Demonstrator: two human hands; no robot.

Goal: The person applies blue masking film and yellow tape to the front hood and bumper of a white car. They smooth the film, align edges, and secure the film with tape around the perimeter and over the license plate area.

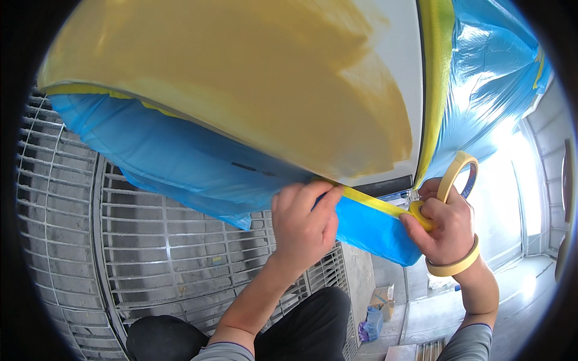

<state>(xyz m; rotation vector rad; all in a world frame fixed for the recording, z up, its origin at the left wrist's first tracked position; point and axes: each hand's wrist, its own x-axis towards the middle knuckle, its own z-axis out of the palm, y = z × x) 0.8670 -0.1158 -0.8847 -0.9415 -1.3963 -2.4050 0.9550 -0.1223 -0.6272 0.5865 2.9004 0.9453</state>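
My left hand (pixel 307 221) pinches a strip of yellow masking tape (pixel 372 201) at the lower edge of a vehicle body panel (pixel 253 90). Blue masking film (pixel 377 230) hangs from that strip. In my right hand (pixel 451 225) is a small roll of yellow-edged masking film (pixel 421 214), with the strip stretched between both hands. A pale yellow tape roll (pixel 457 173) is hooked over my right fingers, and another tape roll (pixel 454 266) circles my right wrist like a bracelet. The panel is white with a broad mustard-coloured coating; a dark trim piece (pixel 384 184) shows at its lower corner.
Blue masking film (pixel 171 144) drapes below the panel's left edge; more blue sheeting (pixel 492 76) covers the right side behind yellow tape (pixel 435 90). Metal floor grating (pixel 171 243) lies underneath. A cardboard box (pixel 383 300) and crumpled blue plastic (pixel 372 324) are on the floor.
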